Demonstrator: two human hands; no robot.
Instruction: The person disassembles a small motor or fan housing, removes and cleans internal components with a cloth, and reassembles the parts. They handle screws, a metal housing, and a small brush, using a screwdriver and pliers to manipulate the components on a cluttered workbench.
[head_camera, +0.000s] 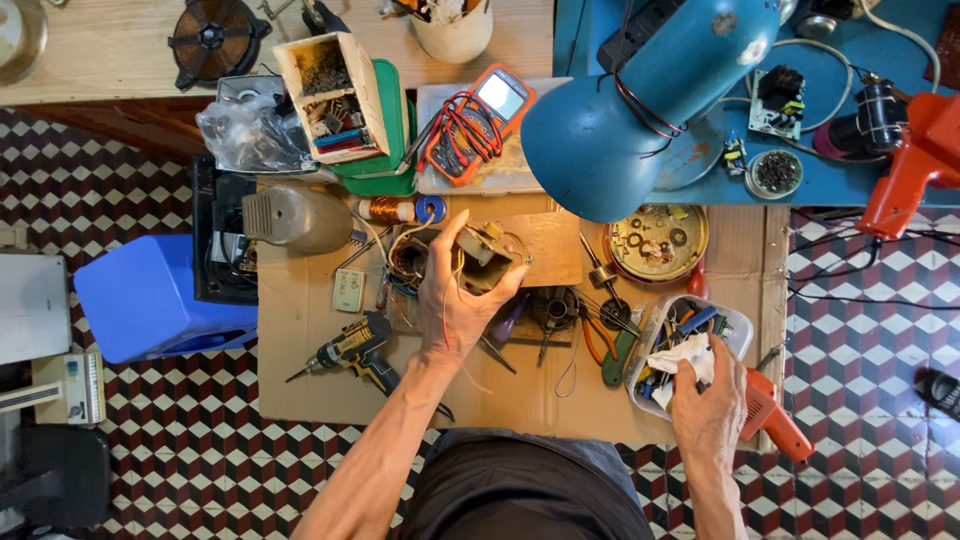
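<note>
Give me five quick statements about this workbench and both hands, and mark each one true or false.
1. The left hand grips a small motor-like part with wires. True.
2. The right hand holds the cordless drill. False: the cordless drill lies untouched on the cardboard sheet, left of the left hand; the right hand reaches into the clear plastic container at a white crumpled rag.
3. The blue desk lamp hangs over the top of the bench. True.
4. The multimeter is blue. False: the multimeter has an orange case with red leads coiled on it.
5. A round metal dish of small parts sits right of the wooden board. True.
</note>
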